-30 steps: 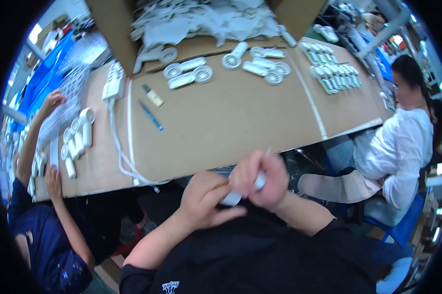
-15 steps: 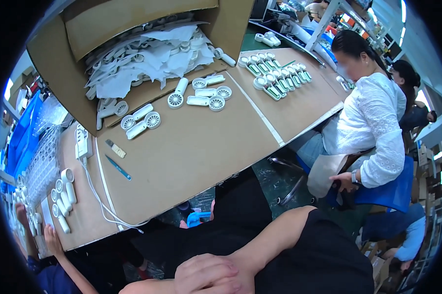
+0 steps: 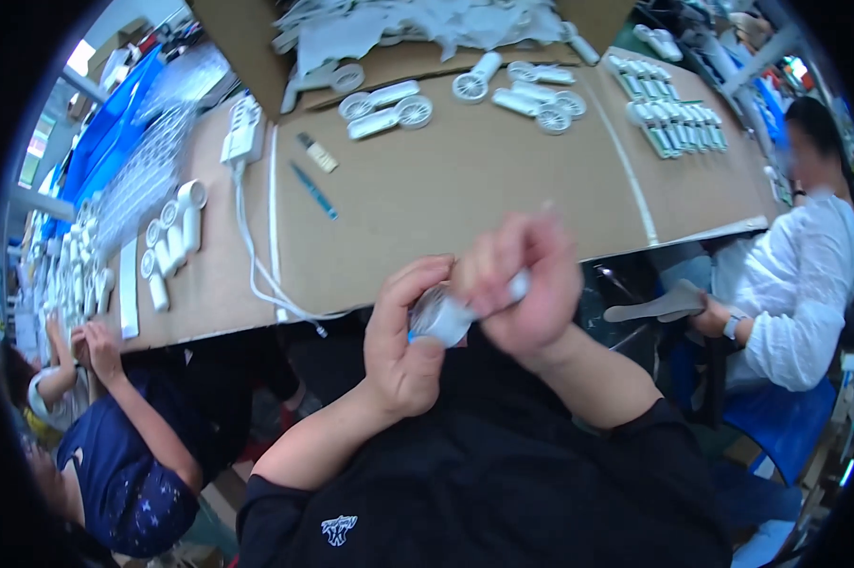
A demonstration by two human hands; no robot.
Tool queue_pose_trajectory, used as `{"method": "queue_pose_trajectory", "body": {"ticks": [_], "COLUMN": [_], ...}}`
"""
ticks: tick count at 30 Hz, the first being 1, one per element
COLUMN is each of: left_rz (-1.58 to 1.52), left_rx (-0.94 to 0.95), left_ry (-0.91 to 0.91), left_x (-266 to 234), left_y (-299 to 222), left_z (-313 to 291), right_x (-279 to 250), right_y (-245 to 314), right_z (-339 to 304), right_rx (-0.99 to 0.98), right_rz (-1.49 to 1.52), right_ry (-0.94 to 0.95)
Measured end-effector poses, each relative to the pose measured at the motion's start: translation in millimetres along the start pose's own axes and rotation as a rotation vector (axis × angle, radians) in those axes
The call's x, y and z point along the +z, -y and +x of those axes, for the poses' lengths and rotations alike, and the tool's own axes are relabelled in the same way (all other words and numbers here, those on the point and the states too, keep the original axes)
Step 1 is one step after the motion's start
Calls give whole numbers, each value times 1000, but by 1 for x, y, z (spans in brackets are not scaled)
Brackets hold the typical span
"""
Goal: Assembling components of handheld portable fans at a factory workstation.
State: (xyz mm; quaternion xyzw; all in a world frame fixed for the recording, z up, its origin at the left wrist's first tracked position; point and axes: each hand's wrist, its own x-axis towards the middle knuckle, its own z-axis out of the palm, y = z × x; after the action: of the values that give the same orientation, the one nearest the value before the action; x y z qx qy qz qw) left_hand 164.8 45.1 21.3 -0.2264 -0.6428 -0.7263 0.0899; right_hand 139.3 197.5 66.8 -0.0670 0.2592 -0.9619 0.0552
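My left hand (image 3: 403,346) is curled around a small whitish, cylinder-shaped piece (image 3: 446,320) with a bit of blue at its lower side; its kind is unclear. Right beside it, my right hand (image 3: 526,279) is closed and smeared by motion. A pale bit shows at its fingers, too blurred to name. Both hands are in front of my body near the table's front edge. Beyond them on the brown table (image 3: 465,199) lie white handheld fans (image 3: 375,123), a blue pen-like tool (image 3: 313,192) and a small flat brush-like tool (image 3: 317,151).
A cardboard box (image 3: 242,43) of white parts and sheets stands at the back. More fans (image 3: 173,237) lie left of a white power strip (image 3: 243,133) and its cable. Green-and-white parts (image 3: 673,123) stand in rows at right. Co-workers sit at both sides.
My hands, earlier together low in front of me, have risen toward the table edge, with the whitish piece now in the left. The view has turned, so the table sits higher.
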Motion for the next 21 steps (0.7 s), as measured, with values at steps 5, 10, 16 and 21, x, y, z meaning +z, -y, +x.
{"method": "queue_pose_trajectory", "body": {"ticks": [5, 10, 16, 21], "left_rz": [109, -46, 43, 19], "left_rx": [108, 33, 70, -47], "left_ry": [-83, -161, -6, 24], "left_x": [-7, -31, -55, -50], "left_y": [22, 25, 19, 9], "left_z": [-8, -7, -1, -4], "right_x": [-5, -1, -3, -11], "right_y": [-15, -36, -34, -21], "right_z": [-1, -30, -50, -55], "right_rx": [28, 110, 406, 927], "right_rz": [62, -267, -480, -167], "right_ry": [-81, -168, -100, 60]}}
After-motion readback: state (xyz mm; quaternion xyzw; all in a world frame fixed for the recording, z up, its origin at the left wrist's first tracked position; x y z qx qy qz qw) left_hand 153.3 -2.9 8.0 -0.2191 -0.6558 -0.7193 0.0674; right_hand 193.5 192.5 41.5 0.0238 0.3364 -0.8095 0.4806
